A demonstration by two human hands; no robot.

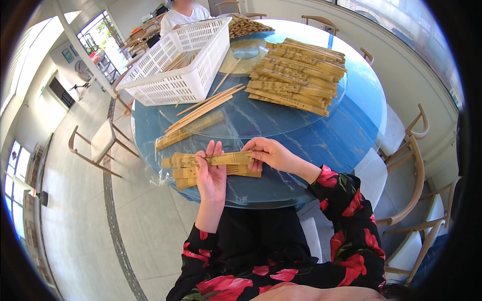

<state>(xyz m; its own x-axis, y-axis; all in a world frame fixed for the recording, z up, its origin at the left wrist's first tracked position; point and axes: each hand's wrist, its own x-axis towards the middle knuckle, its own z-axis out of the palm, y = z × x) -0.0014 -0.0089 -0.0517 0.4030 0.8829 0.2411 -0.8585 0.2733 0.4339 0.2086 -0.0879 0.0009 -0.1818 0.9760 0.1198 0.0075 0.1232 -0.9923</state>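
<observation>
Just left of the frame's centre, the left hand [213, 178] curls its fingers around a long, narrow, golden printed-paper sleeve [230, 159] while the right hand [273, 154] pinches its right end; the step looks like working that end, the next move calling for a steady left grip

the worktop [344, 143] offers room along its near-right edge; tan sleeves [188, 173] block near left, a white basket [170, 93] far left.

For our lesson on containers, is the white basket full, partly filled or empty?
The white basket is partly filled: wooden sticks lie in it, below the rim, with bare wall above.
</observation>
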